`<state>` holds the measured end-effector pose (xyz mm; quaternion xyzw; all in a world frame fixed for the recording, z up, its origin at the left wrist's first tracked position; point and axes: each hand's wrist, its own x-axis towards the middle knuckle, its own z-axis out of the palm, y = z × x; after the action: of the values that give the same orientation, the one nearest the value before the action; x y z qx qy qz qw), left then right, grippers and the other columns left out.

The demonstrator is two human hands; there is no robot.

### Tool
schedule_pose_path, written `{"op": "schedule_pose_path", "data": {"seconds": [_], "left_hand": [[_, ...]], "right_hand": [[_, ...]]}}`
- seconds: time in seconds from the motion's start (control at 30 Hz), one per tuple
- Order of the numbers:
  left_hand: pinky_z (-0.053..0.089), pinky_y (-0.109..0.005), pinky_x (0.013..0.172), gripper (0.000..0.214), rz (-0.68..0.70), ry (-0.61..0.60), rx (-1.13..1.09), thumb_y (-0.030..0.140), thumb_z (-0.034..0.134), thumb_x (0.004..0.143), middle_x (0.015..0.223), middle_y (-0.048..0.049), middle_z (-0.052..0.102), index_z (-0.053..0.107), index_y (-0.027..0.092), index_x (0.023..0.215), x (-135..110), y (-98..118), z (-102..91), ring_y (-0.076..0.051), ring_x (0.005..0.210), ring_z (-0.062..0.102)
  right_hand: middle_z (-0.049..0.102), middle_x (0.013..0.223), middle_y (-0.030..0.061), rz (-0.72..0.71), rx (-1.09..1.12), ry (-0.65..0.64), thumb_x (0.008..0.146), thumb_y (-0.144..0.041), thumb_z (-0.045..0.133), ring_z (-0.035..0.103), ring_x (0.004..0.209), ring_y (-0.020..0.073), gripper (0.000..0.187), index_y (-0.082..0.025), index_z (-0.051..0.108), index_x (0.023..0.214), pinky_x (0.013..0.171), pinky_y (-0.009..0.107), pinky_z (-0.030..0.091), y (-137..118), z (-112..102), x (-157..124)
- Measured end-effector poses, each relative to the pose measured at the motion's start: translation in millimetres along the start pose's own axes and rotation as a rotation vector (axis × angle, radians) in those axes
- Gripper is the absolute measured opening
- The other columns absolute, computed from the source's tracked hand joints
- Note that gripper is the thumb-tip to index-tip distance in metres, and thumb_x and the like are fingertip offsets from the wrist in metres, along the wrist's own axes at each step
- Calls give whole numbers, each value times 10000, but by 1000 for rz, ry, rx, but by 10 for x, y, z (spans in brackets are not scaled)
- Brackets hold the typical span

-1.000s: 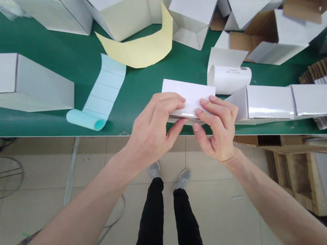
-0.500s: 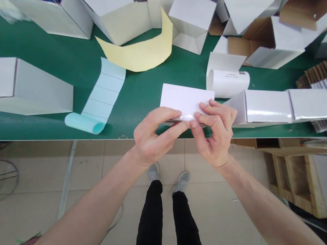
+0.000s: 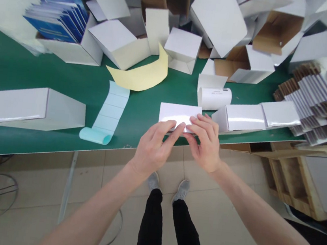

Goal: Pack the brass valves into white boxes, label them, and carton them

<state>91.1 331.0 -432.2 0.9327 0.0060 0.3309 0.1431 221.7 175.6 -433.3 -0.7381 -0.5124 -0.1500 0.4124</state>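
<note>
A small white box with a glossy top stands at the front edge of the green table. At its near edge, my left hand grips it, with the thumb and bent index finger against the front of the lid. Opposite, my right hand has its fingers over the box's right part and its thumb low at the front edge. My fingertips almost meet in the middle and hide part of that edge. Behind the box lies a roll of white labels; left of it, a roll of light-blue labels is partly unrolled.
More closed white boxes stand close on the right, and one large white box on the left. Flattened cartons are stacked far right. Open boxes, a yellow paper strip and blue booklets lie along the back.
The view has tilted up, showing more of the table's back. My left thumb has moved from below the edge up onto the box's front edge; both hands stay at the box.
</note>
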Motion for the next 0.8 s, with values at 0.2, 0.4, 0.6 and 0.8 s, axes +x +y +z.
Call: {"op": "schedule_pose_path", "data": {"seconds": [0.2,0.4,0.6,0.8], "left_hand": [[508,-482,1112,572,-167,-179,-35,96,554,982,1449,-170,565,473,232,1531,33,131,-122,-284,1357,547],[518,-451,1107,396,-343,-292,1,138,434,1029,1388,-160,629,636,196,1364,303,371,-338,-266,1292,605],[572,-365,923,225,-431,-632,-16,219,508,1024,1271,-108,695,727,176,1050,931,411,-805,-216,1053,701],[552,-412,906,259,-544,-946,-40,392,657,963,1104,-62,682,667,146,1046,1453,104,-872,-196,991,657]], "right_hand": [[523,1564,112,-36,-176,-388,940,-44,534,344,1540,286,549,-236,532,1454,1264,637,214,-128,-378,90],[352,1661,193,-4,-290,-732,969,-94,486,226,1579,361,588,-142,423,1552,1244,718,139,-491,-824,470],[542,1507,265,50,-399,-841,948,-182,573,384,1494,428,464,-53,621,1391,1229,712,187,-903,-829,907],[606,1411,305,141,-405,-950,872,-217,661,405,1457,467,411,-19,734,1224,1209,694,237,-1024,-690,1157]]}}
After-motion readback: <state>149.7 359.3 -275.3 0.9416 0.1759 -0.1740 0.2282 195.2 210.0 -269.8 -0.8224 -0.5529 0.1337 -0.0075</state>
